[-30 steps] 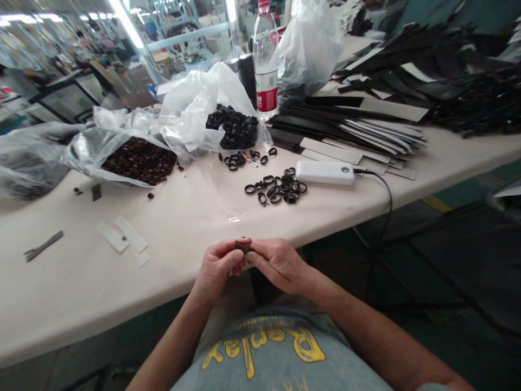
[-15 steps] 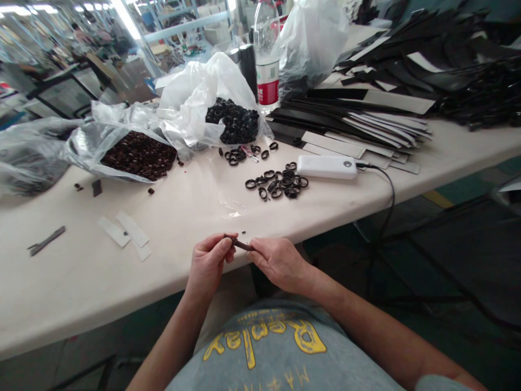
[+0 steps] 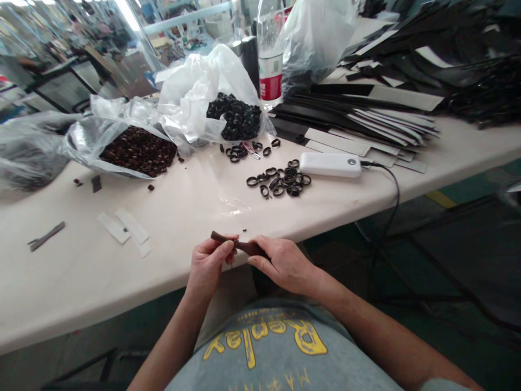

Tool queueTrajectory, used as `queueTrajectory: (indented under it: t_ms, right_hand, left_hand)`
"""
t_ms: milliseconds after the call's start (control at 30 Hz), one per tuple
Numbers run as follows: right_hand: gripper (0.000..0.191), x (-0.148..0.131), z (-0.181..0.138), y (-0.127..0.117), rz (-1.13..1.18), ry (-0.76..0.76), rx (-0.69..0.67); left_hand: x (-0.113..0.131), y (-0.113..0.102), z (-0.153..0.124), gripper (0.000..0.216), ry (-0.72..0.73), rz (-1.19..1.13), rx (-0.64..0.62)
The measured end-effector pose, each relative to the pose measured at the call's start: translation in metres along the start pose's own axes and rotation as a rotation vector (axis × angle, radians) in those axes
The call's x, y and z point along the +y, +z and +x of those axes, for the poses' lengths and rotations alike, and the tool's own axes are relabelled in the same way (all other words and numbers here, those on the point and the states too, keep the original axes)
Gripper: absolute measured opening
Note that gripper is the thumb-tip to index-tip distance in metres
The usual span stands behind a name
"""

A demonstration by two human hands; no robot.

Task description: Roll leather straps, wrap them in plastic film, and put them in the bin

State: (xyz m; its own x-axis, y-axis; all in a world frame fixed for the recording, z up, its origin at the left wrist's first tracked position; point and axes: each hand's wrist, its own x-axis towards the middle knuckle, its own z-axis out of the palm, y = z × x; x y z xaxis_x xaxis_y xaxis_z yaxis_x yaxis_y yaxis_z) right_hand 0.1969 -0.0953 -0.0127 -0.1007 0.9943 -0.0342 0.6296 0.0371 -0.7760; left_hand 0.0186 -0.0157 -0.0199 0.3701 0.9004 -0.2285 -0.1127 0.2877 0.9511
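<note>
Near the table's front edge, both hands are on a dark brown strip (image 3: 249,248), possibly leather. My left hand (image 3: 208,266) pinches it between thumb and fingers, and one end pokes out past them to the upper left. The fingers of my right hand (image 3: 287,265) are closed around its wider right part, with the thumb below; the far end is hidden in that hand. A tiny dark scrap (image 3: 245,230) lies on the table just beyond the hands. Further back is a loose group of black loops (image 3: 279,182).
A white power bank (image 3: 330,164) with a black cable lies right of the loops. Behind stand plastic bags of brown pieces (image 3: 140,152) and black loops (image 3: 238,117), a bottle (image 3: 270,76), and stacked black strips (image 3: 325,111). White strips (image 3: 132,225) and a grey tool (image 3: 46,236) lie left.
The brown strip now sticks out further to the left of my left hand, and more of its wider part shows at my right hand. My right fingers have shifted slightly.
</note>
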Motion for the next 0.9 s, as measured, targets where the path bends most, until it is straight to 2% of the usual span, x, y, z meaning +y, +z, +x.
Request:
queueTrajectory:
  t_ms: [100, 200, 400, 533, 667, 800, 900]
  right_hand:
    - [0.027, 0.003, -0.005, 0.006, -0.082, 0.048, -0.023]
    - [0.026, 0.003, -0.006, 0.011, -0.102, 0.034, -0.044]
    - [0.026, -0.003, 0.002, 0.010, -0.116, -0.050, -0.043]
    - [0.026, -0.004, 0.001, 0.008, -0.025, -0.059, -0.038]
    - [0.031, 0.000, -0.008, 0.006, -0.092, 0.009, -0.061]
    - [0.029, 0.001, -0.011, 0.009, -0.109, 0.031, -0.107]
    - [0.029, -0.003, -0.007, 0.011, -0.096, 0.004, -0.112]
  left_hand:
    - [0.002, -0.002, 0.000, 0.023, -0.014, -0.025, 0.010]
    - [0.001, -0.001, -0.001, 0.024, -0.020, -0.045, -0.012]
    - [-0.007, 0.002, -0.010, 0.034, -0.187, 0.055, -0.099]
    - [-0.009, -0.003, -0.011, 0.029, -0.099, 0.067, -0.037]
    - [-0.008, -0.009, -0.007, 0.026, -0.024, 0.010, 0.036]
    - [-0.008, -0.007, -0.009, 0.030, -0.080, 0.018, 0.009]
    - [-0.010, -0.001, -0.014, 0.033, -0.169, 0.047, -0.069]
